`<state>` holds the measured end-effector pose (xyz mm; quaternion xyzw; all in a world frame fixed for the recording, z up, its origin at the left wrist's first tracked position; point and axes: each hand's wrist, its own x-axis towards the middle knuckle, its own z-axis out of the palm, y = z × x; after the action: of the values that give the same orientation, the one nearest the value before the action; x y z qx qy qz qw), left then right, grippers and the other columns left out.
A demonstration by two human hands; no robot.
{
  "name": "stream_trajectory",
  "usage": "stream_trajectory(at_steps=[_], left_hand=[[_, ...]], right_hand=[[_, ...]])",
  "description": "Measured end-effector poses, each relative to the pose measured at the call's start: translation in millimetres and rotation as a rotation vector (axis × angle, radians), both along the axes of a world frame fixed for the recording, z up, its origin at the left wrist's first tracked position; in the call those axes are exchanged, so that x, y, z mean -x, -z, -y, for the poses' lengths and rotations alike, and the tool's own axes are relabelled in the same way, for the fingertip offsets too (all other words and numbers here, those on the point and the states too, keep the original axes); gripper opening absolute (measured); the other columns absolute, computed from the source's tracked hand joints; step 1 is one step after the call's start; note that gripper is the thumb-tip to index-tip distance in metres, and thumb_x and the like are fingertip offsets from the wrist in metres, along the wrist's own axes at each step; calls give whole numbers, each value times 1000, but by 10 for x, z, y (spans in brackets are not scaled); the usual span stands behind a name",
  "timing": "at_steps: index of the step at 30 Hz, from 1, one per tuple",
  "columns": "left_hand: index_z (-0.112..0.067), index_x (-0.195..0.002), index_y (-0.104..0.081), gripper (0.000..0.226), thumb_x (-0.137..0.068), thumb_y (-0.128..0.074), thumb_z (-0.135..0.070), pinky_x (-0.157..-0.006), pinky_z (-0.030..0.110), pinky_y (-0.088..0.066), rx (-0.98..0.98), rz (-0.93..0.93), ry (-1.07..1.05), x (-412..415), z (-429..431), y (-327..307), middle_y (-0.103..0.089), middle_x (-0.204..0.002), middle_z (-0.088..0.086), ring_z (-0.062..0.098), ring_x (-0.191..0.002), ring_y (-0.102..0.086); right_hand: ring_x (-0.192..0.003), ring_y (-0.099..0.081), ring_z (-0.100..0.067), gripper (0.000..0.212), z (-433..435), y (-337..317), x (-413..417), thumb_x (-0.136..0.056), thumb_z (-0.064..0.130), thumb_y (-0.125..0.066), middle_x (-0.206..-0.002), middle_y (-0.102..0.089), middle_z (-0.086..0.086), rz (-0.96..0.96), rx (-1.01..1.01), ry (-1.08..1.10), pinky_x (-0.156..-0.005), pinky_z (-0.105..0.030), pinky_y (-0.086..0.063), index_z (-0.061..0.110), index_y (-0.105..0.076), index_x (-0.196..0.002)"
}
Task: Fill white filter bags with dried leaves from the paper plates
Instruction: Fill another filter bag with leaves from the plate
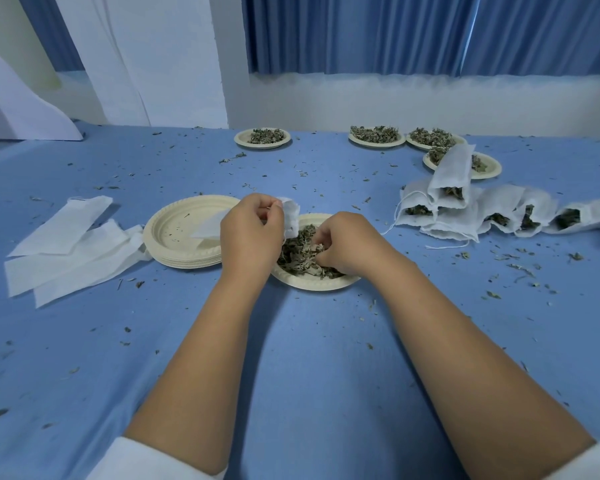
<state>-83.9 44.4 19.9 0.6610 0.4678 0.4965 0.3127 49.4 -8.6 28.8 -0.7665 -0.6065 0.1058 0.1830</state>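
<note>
Blue tablecloth [309,341] — limp white filter bag [291,216], crumbled grey-green dried leaves [297,252]

right hand [343,242] fingertips: buried in leaves [298,254] | rightmost bag [596,216]: cut off

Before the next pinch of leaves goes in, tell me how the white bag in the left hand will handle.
Probably floppy: the filter bag droops from where the left hand pinches it. Likely very light: the fabric looks thin. Its mouth may collapse unless held open; the empty bags lie flat.
</note>
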Motion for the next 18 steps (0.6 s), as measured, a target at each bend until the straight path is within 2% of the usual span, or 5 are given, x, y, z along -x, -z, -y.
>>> stream_trajectory(at_steps=[4,7,10,13,18], left_hand=[[-20,-93,-66,10,-94,-57,-24,-78,40,-56,0,-4,-7,3,-5,3,-65,-80,-10,15,-81,-66],[-20,-93,-67,11,-94,-58,-25,-76,36,-55,12,9,-6,10,-14,3,-66,-81,-8,17,-82,-66],[-20,-93,-66,10,-94,-58,-25,-74,33,-54,14,8,-11,9,-18,-2,-66,-82,-7,17,-81,-66],[-21,-93,-66,10,-94,-58,-26,-74,33,-54,22,10,-4,6,-12,-2,-67,-83,-6,17,-81,-66],[-24,-89,-65,8,-94,-58,-25,-70,26,-49,-4,-9,-5,2,-3,-1,-65,-80,-11,10,-78,-63]], right_hand=[[-76,-53,-14,14,1,4,-17,-85,12,-69,-70,-51,12,-22,-37,13,-66,-23,-39,15,-74,-97],[-70,-56,-14,12,1,-20,-65,-83,12,-71,-73,-62,4,-129,-107,54,-63,-24,-45,16,-75,-93],[-64,-52,-1,13,8,-70,-138,-82,14,-74,-74,-61,9,-273,-222,105,-54,-12,-39,16,-75,-95],[-62,-54,1,17,29,-120,-176,-82,14,-77,-73,-60,12,-426,-309,136,-50,-7,-41,14,-75,-99],[-75,-60,-2,19,66,-192,-169,-79,14,-80,-84,-65,7,-614,-366,126,-56,-6,-47,21,-69,-93]])
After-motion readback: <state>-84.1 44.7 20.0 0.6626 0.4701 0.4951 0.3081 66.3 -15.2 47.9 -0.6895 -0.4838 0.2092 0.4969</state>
